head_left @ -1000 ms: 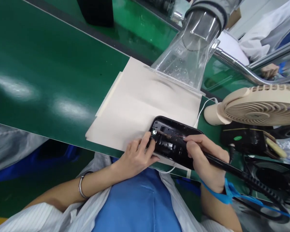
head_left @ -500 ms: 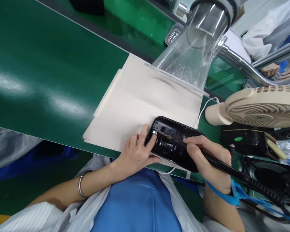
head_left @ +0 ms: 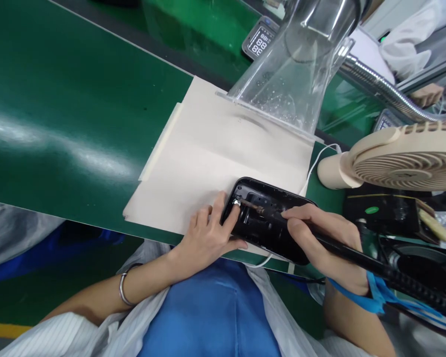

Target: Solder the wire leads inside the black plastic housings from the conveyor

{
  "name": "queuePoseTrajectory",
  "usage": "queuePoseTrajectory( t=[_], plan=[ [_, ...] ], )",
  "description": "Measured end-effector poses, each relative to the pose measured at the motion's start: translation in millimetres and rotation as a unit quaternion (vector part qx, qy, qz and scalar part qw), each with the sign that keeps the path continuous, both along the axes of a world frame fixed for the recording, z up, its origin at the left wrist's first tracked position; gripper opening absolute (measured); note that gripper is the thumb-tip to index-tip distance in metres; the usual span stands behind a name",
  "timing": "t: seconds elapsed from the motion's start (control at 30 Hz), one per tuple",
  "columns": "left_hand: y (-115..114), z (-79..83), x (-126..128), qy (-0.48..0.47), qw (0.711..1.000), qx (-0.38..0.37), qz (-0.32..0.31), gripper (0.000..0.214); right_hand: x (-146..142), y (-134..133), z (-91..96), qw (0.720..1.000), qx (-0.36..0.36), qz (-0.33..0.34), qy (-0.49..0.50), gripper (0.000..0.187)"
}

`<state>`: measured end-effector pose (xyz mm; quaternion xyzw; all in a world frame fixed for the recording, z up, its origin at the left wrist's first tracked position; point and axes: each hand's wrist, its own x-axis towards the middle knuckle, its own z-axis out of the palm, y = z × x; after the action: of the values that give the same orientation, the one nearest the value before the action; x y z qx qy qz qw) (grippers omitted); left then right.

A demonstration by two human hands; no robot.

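Observation:
A black plastic housing point(head_left: 253, 233) with an open inner side lies on white paper near the table's front edge. My left hand point(head_left: 204, 240) rests at its left end, fingers spread. The index fingertip presses by a small shiny metal part point(head_left: 237, 202) inside the housing. In my right hand point(head_left: 329, 240) is a soldering iron point(head_left: 269, 214), held like a pen. Its thin brown tip points left and reaches close to that metal part; whether they touch I cannot tell. A white cord point(head_left: 262, 264) shows below the housing.
A clear fume hood point(head_left: 282, 94) stands beyond the paper point(head_left: 186, 163). On the right are a beige fan point(head_left: 405, 158), a black box point(head_left: 382, 213) and the iron's coiled cable. A small digital display point(head_left: 260, 38) sits behind. Another person's hand point(head_left: 427, 94) shows at far right.
The view has shifted slightly, showing more of the digital display. My right wrist has moved a little rightward; the iron tip and my left hand stay at the same spot on the housing.

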<state>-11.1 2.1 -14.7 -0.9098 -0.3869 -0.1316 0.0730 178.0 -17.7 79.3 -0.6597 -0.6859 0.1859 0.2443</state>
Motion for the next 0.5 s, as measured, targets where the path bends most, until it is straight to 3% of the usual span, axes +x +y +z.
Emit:
queuePoseTrajectory(
  t=[0.33,0.5],
  plan=[
    [-0.9,-1.9,-1.0,-0.009,1.000,0.001,-0.008,0.068,-0.3,1.4,-0.5,1.000,0.006,0.010,0.006,0.015],
    [2.5,-3.9,-0.7,-0.031,0.999,-0.007,-0.013,0.066,2.7,0.6,1.1,0.998,-0.008,-0.039,0.040,0.015]
  ],
)
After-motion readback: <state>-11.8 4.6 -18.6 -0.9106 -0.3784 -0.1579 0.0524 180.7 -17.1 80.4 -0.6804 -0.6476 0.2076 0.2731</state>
